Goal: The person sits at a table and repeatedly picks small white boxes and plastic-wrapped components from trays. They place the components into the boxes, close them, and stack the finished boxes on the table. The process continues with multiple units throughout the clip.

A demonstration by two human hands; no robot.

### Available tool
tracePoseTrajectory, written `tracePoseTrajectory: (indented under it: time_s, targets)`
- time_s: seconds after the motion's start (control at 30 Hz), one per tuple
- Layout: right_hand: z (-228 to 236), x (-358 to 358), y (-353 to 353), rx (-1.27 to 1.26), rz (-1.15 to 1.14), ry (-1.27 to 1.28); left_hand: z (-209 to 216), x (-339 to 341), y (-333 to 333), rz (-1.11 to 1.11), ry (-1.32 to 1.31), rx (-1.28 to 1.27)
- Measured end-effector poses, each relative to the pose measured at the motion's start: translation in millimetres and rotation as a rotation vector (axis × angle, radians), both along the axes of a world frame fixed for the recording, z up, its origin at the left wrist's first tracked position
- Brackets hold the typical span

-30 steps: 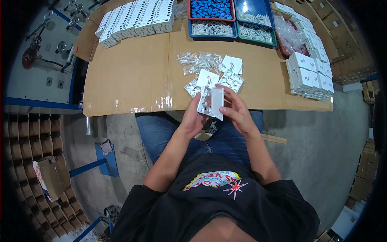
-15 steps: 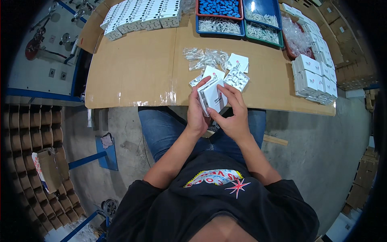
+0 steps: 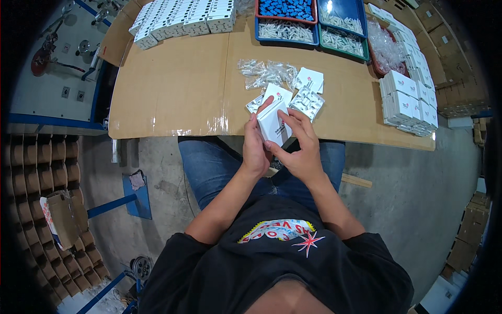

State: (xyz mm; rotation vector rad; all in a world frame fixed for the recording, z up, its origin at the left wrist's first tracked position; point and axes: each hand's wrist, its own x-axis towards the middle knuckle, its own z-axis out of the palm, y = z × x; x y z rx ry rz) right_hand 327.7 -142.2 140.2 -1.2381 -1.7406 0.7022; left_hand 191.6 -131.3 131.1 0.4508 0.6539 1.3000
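A small white box (image 3: 272,124) with faint print is held at the table's near edge, tilted between both hands. My left hand (image 3: 253,149) is wrapped round its left side and underside. From the right, my right hand (image 3: 303,144) presses fingers on the top face, with the thumb at the lower edge. Just beyond lie a flat white box (image 3: 280,93), another white box (image 3: 311,78) and a white molded plastic plate (image 3: 307,103). A further white piece (image 3: 253,104) is partly covered. Small clear plastic bags (image 3: 267,74) with parts inside lie behind them.
Rows of white boxes (image 3: 183,21) stand at the back left of the cardboard-covered table (image 3: 172,83). Trays at the back hold blue pieces (image 3: 285,10) and white plugs (image 3: 285,32). At right are a red bin with clear bags (image 3: 386,49) and stacked white boxes (image 3: 405,99).
The box has turned slightly in my hands. Its left side, which showed a dark gap half a second ago, now looks plain white. My hands have hardly moved.
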Motion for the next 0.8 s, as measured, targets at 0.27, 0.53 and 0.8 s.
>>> tracePoseTrajectory:
  time_s: [0.27,0.53,0.8]
  targets:
    - [-7.4,1.5,1.2,0.001,0.005,0.069,-7.9,2.3,-4.8,-0.033,0.228,0.098]
    - [-1.8,1.7,2.6,0.018,0.037,0.088,-3.6,2.5,-3.9,-0.013,0.053,0.082]
    - [-1.0,9.4,8.7,-0.034,0.103,0.197,-15.2,0.4,-3.7,0.007,0.303,0.153]
